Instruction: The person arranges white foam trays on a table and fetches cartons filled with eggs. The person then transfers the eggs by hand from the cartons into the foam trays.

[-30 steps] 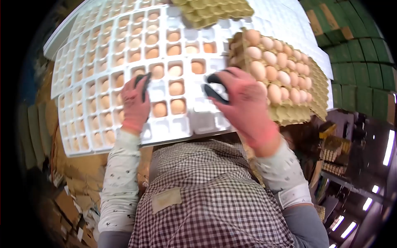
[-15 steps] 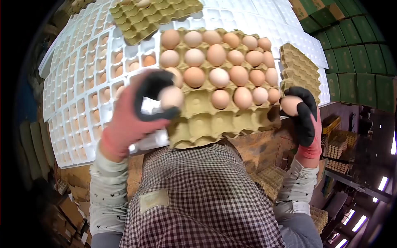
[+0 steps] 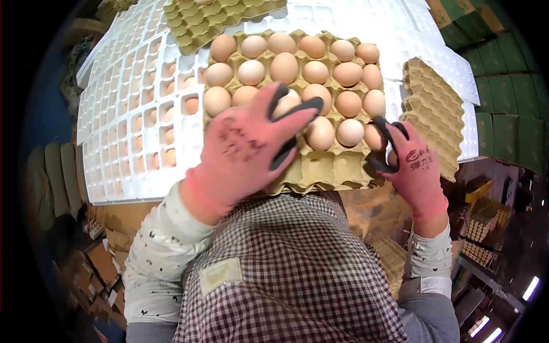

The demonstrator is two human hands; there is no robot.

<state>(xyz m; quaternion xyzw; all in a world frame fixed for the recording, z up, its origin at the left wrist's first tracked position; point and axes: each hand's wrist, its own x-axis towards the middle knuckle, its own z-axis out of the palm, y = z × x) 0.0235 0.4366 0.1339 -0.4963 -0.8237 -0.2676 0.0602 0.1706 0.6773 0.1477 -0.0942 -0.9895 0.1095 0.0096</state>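
My left hand (image 3: pixel 243 146), in a pink glove with black fingertips, is over the lower left of a pulp tray (image 3: pixel 323 167) of brown eggs. Its fingers are spread, with a pale egg (image 3: pixel 287 103) showing between them; the space under the palm is hidden. At the tray's right edge, my right hand (image 3: pixel 416 166) has its fingers curled round an egg (image 3: pixel 392 158) that is partly covered. Those fingertips also touch the last egg (image 3: pixel 374 138) of the lowest filled row. Bare cups show along the tray's front edge.
White plastic trays (image 3: pixel 94 166) with eggs cover the left of the table. An empty pulp tray (image 3: pixel 434 111) leans at the right, and another pulp tray (image 3: pixel 223 20) lies at the back. Green boxes (image 3: pixel 506 91) are stacked beyond the right side.
The filled pulp tray has come in front of me from the right. My left hand has moved right over its eggs; the egg it held is no longer visible. My right hand has shifted to the tray's edge.
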